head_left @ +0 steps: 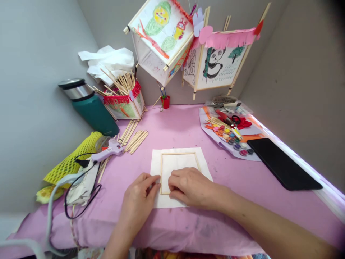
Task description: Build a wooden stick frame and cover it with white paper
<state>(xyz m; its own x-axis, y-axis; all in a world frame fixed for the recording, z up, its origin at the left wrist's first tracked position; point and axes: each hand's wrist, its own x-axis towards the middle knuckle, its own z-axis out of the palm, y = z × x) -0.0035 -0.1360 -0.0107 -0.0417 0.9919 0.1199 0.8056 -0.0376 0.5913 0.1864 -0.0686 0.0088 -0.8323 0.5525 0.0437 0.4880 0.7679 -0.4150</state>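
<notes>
Our square frame of thin wooden sticks (179,153) lies on a smooth white paper sheet (155,162) on the pink-covered desk (175,126). Our left grip (141,190) touches its lower-left side, our right grip (188,187) rests over its lower-right corner; whether either is clenched, we cannot tell.

**Both hands low and side by side, fingertips nearly meeting!**

The left hand (139,192) comes in from the near side, palm down, its left fingers (151,178) reaching right in a gentle curve with the tips angled downward. Just beside it, the right hand (190,187) is palm down too, knuckles up, reaching left with its right fingers (175,181) close together and curled slightly down. Only a narrow gap separates the two hands. The left forearm (122,230) rises almost straight up from the bottom of the view, while the bare right forearm (265,223) stretches long and low in from the near right.
</notes>
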